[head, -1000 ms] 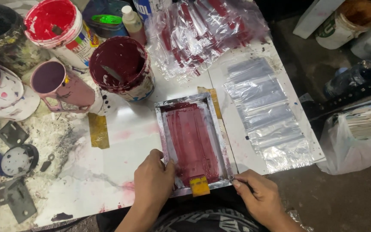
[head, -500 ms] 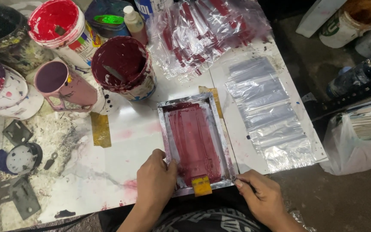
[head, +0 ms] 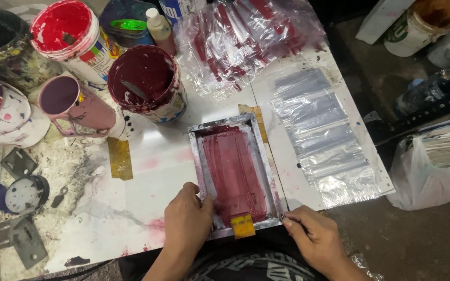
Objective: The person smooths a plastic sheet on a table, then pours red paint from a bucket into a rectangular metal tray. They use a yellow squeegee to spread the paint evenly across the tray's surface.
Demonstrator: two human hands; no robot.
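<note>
From the head view, the small metal-framed printing screen (head: 234, 174) lies flat at lower centre of the frame on the white tabletop (head: 152, 171), its mesh coated in dark red ink. The left hand (head: 187, 221) presses down on the frame's near left corner, fingers curled over the rail and gripping it. The right hand (head: 311, 237) sits at the near right corner, fingertips pinched on the frame's edge or on something thin there; I cannot tell which. A yellow tape tab (head: 242, 226) sticks out from the near rail between the two hands. To my eye the main risk is smearing: the ink looks wet, and if either hand lets the frame skid sideways, the print beneath would likely blur. The left thumb lies close to the inked mesh and could pick up colour and carry it on. Just right of the screen lies a row of clear plastic sleeves (head: 326, 140), close enough that a lifted, dripping frame might mark them. At upper left, the open tub of dark red ink (head: 144, 83) stands near the frame's far end, where a careless swing could tip it.
</note>
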